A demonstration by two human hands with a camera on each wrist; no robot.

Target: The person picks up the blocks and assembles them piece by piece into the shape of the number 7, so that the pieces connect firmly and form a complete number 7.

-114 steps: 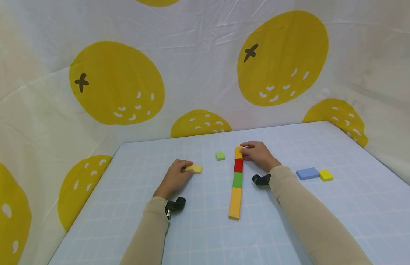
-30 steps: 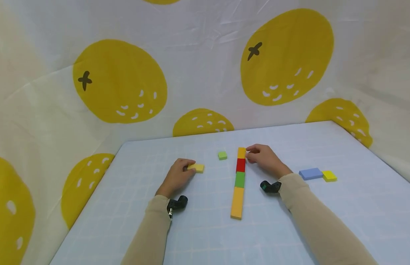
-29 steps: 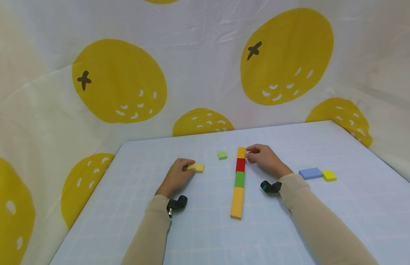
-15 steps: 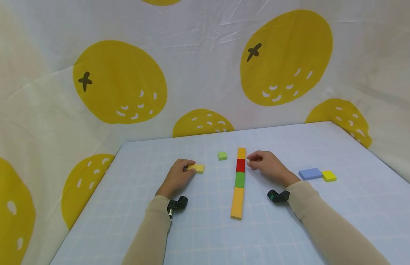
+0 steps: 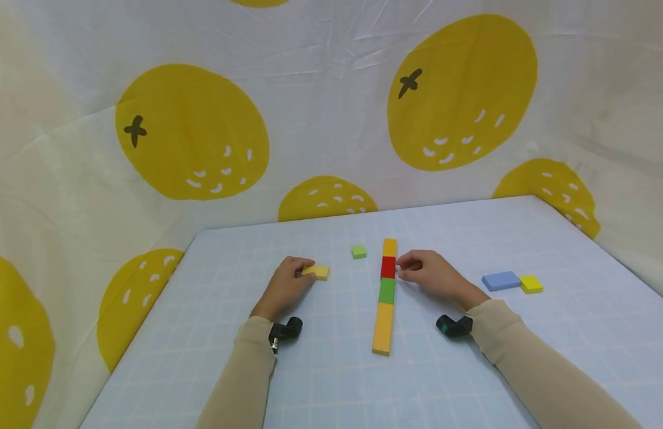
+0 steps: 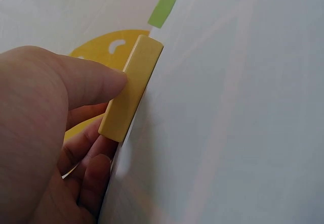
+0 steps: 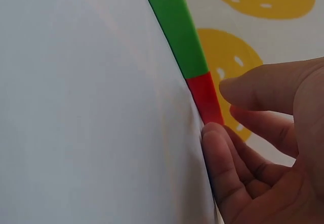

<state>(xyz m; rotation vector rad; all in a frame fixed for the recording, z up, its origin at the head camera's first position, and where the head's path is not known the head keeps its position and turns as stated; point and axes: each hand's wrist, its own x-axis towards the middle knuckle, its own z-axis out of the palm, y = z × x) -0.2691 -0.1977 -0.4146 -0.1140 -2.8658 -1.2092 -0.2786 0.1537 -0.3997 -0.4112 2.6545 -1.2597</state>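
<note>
My left hand (image 5: 286, 287) pinches a pale yellow block (image 5: 320, 273) at its left end. The left wrist view has the thumb (image 6: 96, 80) against that block, with the other fingers behind and below it. A row of blocks runs away from me: a long orange block (image 5: 383, 329), a green block (image 5: 387, 291), a red block (image 5: 388, 267) and a small orange block (image 5: 390, 247) at the far end. Right beside the red block is my right hand (image 5: 435, 275), loosely bent. In the right wrist view its fingertips (image 7: 215, 133) are at the red block's edge, the thumb held apart.
Behind the pale yellow block lies a small light green block (image 5: 358, 252). To the right, a blue block (image 5: 501, 281) and a bright yellow block (image 5: 532, 284) sit end to end. A fruit-print curtain (image 5: 331, 107) rises along the back and sides of the pale blue table (image 5: 331, 381).
My right hand has let go of the small orange block and come back toward me along the row to the red block. The left hand stays on the pale yellow block.
</note>
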